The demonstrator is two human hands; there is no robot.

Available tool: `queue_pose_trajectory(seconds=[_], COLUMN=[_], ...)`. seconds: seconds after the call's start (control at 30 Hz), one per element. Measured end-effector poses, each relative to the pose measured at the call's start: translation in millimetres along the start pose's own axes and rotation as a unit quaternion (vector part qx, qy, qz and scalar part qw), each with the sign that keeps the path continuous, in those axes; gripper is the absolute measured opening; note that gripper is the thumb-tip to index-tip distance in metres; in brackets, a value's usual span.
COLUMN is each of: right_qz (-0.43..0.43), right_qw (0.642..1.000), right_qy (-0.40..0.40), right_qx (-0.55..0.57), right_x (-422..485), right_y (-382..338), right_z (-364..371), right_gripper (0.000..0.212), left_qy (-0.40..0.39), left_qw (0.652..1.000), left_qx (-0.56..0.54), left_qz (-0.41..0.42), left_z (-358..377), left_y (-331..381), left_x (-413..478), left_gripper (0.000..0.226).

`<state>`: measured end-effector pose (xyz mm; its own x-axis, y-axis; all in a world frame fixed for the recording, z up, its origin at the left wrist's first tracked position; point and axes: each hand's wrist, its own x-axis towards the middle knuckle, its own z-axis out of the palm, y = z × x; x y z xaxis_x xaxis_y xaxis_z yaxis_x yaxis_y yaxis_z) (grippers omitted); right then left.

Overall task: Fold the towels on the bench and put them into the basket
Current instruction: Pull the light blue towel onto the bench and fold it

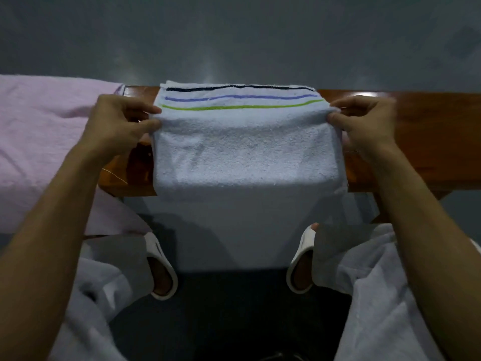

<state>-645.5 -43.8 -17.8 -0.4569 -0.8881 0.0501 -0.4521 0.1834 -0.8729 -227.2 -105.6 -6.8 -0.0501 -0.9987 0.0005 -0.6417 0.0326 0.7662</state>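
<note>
A pale blue towel (244, 152) with a black, a purple and a green stripe lies across the brown wooden bench (416, 131). Its near part hangs over the bench's front edge. My left hand (122, 121) pinches the towel's left edge just below the green stripe. My right hand (364, 121) pinches the right edge at the same height. Between the two hands a fold of the towel is lifted slightly. A pink towel (41, 142) covers the left end of the bench and hangs down in front. No basket is in view.
My legs in light trousers and my feet in white slippers (162, 269) stand on the dark floor in front of the bench. A grey wall rises behind the bench. The bench's right part shows bare wood.
</note>
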Motion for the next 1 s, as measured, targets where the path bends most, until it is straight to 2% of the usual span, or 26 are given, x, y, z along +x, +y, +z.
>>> queue_pose_trajectory(seconds=[0.17, 0.33, 0.53, 0.6, 0.7, 0.77, 0.83, 0.87, 0.93, 1.0], right_qz=[-0.045, -0.124, -0.122, -0.096, -0.032, -0.028, -0.046, -0.049, -0.047, -0.033], right_qw=[0.998, 0.981, 0.97, 0.977, 0.991, 0.976, 0.945, 0.929, 0.907, 0.908], right_qy=[0.047, 0.1, 0.15, 0.162, 0.108, 0.048, 0.012, 0.003, -0.007, 0.002], right_qx=[-0.001, -0.115, -0.146, -0.102, 0.074, 0.212, 0.323, 0.366, 0.419, 0.418], right_x=[-3.5, -10.7, -7.7, -2.1, 1.5, 1.0, 2.4, 2.5, 1.3, -2.9], right_y=[-8.6, -14.8, -19.5, -24.9, -36.7, -47.2, -55.1, -57.7, -57.0, -48.8], right_z=[-0.7, -6.5, -4.5, 0.0, 11.1, 14.0, 9.7, 5.5, -3.4, -8.8], right_gripper=[0.014, 0.027, 0.028, 0.022, 0.009, 0.009, 0.011, 0.011, 0.008, 0.012], left_qy=[0.034, 0.054, 0.06, 0.05, 0.037, 0.053, 0.062, 0.062, 0.053, 0.044], left_qw=[0.994, 0.986, 0.992, 0.998, 0.996, 0.987, 0.965, 0.953, 0.935, 0.944], left_qx=[0.094, 0.143, 0.1, 0.043, -0.072, -0.137, -0.23, -0.275, -0.334, -0.315], left_qz=[0.036, 0.062, 0.048, 0.024, 0.022, 0.066, 0.107, 0.114, 0.109, 0.093], left_z=[2.5, -4.6, -9.2, -5.2, -1.8, -4.8, -13.0, -18.0, -26.0, -29.3], left_y=[6.8, 11.6, 16.1, 20.2, 25.7, 29.8, 33.6, 33.8, 31.5, 27.5], left_x=[-4.7, -4.9, -0.4, 2.5, 5.9, 6.3, 4.2, 3.0, -1.5, -10.0], left_gripper=[0.027, 0.024, 0.016, 0.015, 0.019, 0.016, 0.004, 0.007, 0.008, 0.015])
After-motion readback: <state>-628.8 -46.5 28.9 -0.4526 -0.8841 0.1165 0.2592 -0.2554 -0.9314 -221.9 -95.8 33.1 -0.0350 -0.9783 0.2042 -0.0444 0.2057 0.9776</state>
